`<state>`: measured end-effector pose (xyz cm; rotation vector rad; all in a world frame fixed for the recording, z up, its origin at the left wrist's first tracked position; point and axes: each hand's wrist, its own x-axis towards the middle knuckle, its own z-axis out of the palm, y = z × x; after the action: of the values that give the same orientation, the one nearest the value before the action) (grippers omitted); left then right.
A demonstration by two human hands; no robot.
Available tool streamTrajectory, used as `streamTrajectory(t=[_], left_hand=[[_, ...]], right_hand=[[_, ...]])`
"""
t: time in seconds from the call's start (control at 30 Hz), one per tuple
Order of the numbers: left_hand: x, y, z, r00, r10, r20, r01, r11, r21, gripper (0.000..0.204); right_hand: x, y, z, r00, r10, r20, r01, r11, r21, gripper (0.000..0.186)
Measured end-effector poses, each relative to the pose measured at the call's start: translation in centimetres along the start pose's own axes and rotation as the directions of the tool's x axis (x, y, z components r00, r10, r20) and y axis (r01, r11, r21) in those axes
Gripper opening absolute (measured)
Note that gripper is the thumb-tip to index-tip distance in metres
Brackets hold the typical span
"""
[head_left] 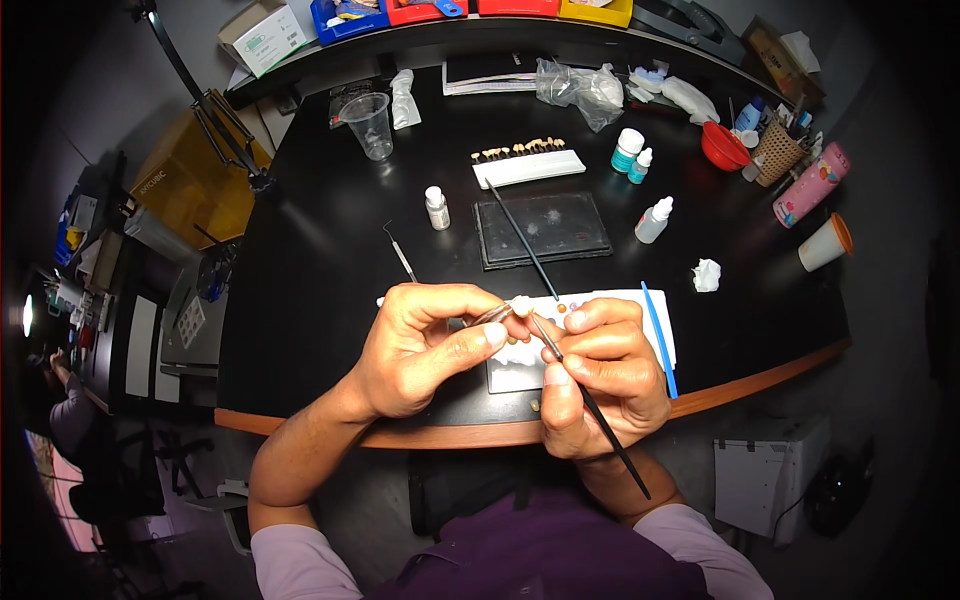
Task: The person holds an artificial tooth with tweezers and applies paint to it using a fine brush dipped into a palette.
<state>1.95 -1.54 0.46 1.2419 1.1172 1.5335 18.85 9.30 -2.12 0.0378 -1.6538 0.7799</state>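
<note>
Holding a slim silvery metal tool (492,314), partly hidden by the fingers, the person's left grip (425,345) is pinched around it with thumb and fingertips. At the tool's far end sits a small whitish, irregular piece (521,305), raised between the two hands above the near side of the black counter with a brown front edge (320,310). The right grip (610,385) is closed pen-fashion on a thin black-handled brush (604,421), slanting from upper left to lower right; its tip is at or just beside the piece, though whether they touch is too small to tell.

Beneath the hands lies a pale flat palette (515,377), partly covered by them. A flat blue plastic stick (658,338) rests just right of the right grip, and a thin metal hooked instrument (402,258) lies beyond the left one. Farther back, a second slender dark brush (520,236) crosses a dark rectangular slab (575,230), its upper end at a long white holder with a row of tooth-coloured tabs (530,171). Left of the slab stands a small white-capped bottle (437,208); to its right stand a white dropper bottle (654,221) and, nearer the person, a crumpled white tissue (706,275).
</note>
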Motion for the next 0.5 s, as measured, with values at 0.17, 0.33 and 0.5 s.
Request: streamTrajectory(t=[0.17,0.33,0.5], left_hand=[[0.26,-0.1,-0.19,0.993,0.119,-0.005,-0.117,0.98,0.16,0.017],[0.27,-0.4,-0.44,0.967,0.255,0.011,-0.234,0.869,0.436,0.022],[0.59,0.1,-0.05,0.944,0.327,0.049,-0.299,0.781,0.548,0.021]], right_hand=[[-0.29,0.03,-0.47,1.0,-0.002,0.003,0.002,1.0,0.005,0.022],[-0.55,0.32,-0.3,1.0,0.014,-0.006,-0.013,1.0,0.019,0.022],[-0.14,0.16,-0.29,1.0,0.01,-0.002,-0.01,1.0,-0.01,0.021]])
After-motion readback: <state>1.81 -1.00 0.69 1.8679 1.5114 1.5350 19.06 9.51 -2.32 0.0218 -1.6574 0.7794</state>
